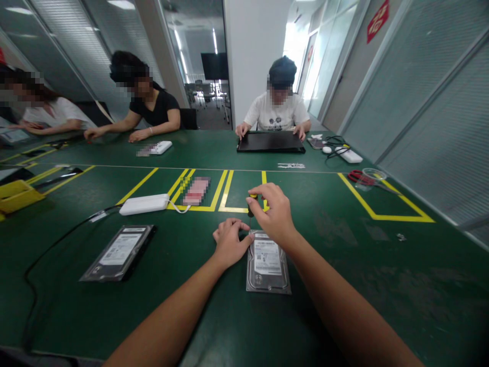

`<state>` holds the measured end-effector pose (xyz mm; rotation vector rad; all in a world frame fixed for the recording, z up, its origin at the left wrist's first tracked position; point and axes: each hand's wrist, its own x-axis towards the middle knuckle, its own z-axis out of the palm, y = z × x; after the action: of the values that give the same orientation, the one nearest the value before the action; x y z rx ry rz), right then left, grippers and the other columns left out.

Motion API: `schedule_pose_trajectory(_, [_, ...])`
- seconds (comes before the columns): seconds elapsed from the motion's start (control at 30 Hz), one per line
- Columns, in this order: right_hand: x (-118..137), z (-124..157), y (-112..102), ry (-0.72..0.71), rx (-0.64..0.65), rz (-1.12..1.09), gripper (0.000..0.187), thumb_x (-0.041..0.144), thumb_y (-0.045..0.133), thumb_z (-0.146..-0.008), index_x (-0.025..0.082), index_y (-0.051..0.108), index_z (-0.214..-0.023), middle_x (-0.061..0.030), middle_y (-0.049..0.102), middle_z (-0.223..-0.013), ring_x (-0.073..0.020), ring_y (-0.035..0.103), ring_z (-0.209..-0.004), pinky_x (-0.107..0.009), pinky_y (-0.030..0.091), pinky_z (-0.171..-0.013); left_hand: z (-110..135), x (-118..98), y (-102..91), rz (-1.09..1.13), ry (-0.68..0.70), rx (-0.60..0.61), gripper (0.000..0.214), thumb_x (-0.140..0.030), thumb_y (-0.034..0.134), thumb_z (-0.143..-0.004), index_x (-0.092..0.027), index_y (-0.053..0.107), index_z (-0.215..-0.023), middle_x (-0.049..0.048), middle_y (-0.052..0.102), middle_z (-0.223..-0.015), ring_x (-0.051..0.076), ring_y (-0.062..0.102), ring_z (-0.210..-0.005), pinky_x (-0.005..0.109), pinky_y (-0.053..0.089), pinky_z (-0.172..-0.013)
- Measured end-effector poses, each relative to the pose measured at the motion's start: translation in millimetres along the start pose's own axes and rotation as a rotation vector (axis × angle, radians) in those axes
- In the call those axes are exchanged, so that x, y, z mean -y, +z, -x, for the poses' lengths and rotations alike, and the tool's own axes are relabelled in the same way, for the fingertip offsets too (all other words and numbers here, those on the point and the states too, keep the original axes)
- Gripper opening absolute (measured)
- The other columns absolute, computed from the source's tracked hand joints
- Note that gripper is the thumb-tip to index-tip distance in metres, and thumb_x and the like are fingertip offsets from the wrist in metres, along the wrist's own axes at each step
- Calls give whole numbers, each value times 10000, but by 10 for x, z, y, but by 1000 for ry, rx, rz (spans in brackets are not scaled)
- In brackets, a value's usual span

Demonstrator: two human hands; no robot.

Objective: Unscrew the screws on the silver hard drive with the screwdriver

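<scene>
A hard drive (268, 279) with a white label lies flat on the green table in front of me. My right hand (278, 213) is closed round the yellow-and-black handle of a screwdriver (251, 208), held upright. Its thin shaft points down at the drive's far left corner; the tip and any screw there are too small to make out. At that same corner my left hand (230, 244) has its fingers curled, thumb and forefinger gripping the drive's edge beside the shaft. Another hard drive (121, 250), in a clear bag, rests to the left.
A white power bank (144, 204) is cabled to a phone (196, 191) behind my left hand. Small metal bits (401, 237) lie at right, near a clear plastic cup (374, 175) and red-handled pliers (361, 177). A person opposite holds a black panel (271, 142). A yellow bin (19, 196) stands far left.
</scene>
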<state>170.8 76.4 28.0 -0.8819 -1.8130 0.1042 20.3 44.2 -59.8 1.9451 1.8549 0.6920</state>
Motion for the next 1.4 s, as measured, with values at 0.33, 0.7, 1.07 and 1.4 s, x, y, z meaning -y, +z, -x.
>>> schedule_pose_trajectory(0.33, [-17,7,-4,-6,-29,-15,70,213,577,-909,214,645,-927,-35,694,-925,-196,611,-890,-367,467,-825,0,-20,-13,-6,-8,7,216,-408,680,-814,-280,670,-988,33,580,-1238,278,476,-1204,457,327,-1013])
schedule_pose_trajectory(0.7, [1,9,12,10,-30,-22,93,206,551,-914,211,643,-929,-32,695,-920,-188,605,-875,-362,457,-819,-3,15,12,0,10,-9,221,-409,686,-815,-286,670,-998,29,582,-1230,283,479,-1205,462,330,-1013])
schedule_pose_trajectory(1.07, [-22,15,16,151,-41,-81,88,248,590,-885,218,670,-906,-20,671,-857,-161,568,-741,-322,451,-693,-2,-2,2,-9,0,-1,215,-414,681,-814,-283,676,-985,36,581,-1229,287,481,-1204,466,343,-1008])
schedule_pose_trajectory(1.4, [-53,10,41,196,-51,-191,70,277,683,-837,223,673,-882,-11,628,-849,-152,558,-758,-303,467,-703,10,10,12,0,15,-14,209,-415,674,-822,-283,671,-983,34,575,-1239,287,476,-1212,467,337,-1009])
